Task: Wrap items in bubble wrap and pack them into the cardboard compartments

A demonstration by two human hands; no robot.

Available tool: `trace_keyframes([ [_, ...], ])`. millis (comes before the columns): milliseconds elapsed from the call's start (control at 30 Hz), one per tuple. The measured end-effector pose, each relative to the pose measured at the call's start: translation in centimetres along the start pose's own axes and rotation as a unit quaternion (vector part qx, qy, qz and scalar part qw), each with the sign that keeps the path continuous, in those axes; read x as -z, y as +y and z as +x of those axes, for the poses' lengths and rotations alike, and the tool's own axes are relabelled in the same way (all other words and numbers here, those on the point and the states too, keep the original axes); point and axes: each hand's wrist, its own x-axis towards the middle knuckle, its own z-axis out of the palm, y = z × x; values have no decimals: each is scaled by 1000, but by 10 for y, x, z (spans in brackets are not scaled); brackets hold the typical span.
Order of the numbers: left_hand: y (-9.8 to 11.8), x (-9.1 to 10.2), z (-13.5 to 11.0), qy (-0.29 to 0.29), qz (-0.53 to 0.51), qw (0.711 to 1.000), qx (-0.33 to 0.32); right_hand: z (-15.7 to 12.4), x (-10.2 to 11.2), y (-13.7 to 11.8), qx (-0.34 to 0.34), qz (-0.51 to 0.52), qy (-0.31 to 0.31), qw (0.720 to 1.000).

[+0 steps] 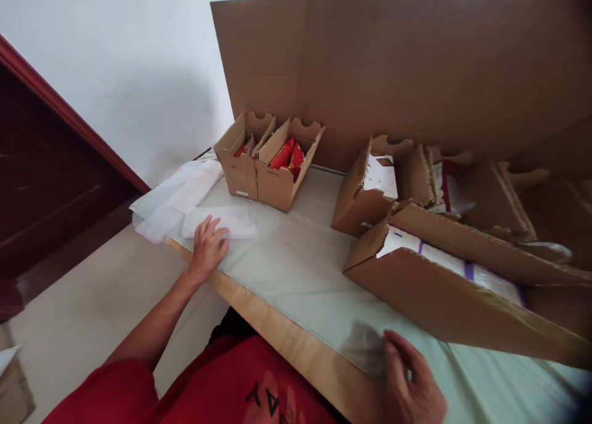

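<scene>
My left hand point(209, 246) rests with fingers spread on a flat white translucent packet point(240, 221) near the table's front edge. Beside it, a pile of thin white sheeting point(173, 192) hangs partly over the left end of the table. At the lower right, my right hand point(414, 381) is closed, thumb and fingers together, at the edge of a clear plastic bag point(365, 348). That bag is see-through and a little blurred, lying low over the front edge.
Two cardboard bins point(272, 186) with red packets point(283, 155) stand at the back. Further right are more open bins point(365, 205) and a long carton point(444, 307) of white packs with purple bands point(494, 283). A tall cardboard panel point(370, 66) closes the back. The wooden edge point(277, 331) runs along my front.
</scene>
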Motion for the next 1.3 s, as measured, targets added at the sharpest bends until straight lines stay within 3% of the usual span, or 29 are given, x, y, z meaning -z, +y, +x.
trace_keyframes([
  [100,6,-6,0,47,-25,998,-34,22,-20,-13,56,7,-56,997],
  [200,52,-18,-14,80,-92,989,-86,49,-31,-30,81,21,-60,995],
  [267,91,-22,-31,68,-137,981,-122,59,-33,-41,89,29,-61,994],
  [333,123,-20,-51,15,-186,966,-180,58,-31,-47,89,28,-72,993],
  [400,137,-12,-64,-15,-224,950,-216,50,-29,-48,85,23,-101,991],
  [467,130,-5,-64,-9,-231,954,-189,41,-29,-47,82,29,-129,988],
  [567,97,-3,-40,-7,-194,978,-81,36,-36,-46,80,42,-142,986],
  [667,74,-12,-9,-86,-202,975,22,43,-56,-56,89,18,-137,986],
  [767,75,-24,5,-139,-258,950,113,51,-80,-71,98,-26,-127,987],
  [900,89,-33,1,-141,-305,933,131,50,-93,-83,130,-16,-115,985],
  [1000,95,-20,-2,-127,-380,904,148,41,-79,-92,162,19,-98,982],
  [1100,101,19,6,-86,-468,871,119,25,-42,-115,245,112,-19,963],
  [1200,109,65,14,-17,-488,873,5,5,4,-141,352,212,41,911],
  [1300,108,85,12,-24,-465,872,-153,-15,30,-143,408,221,-13,886],
])
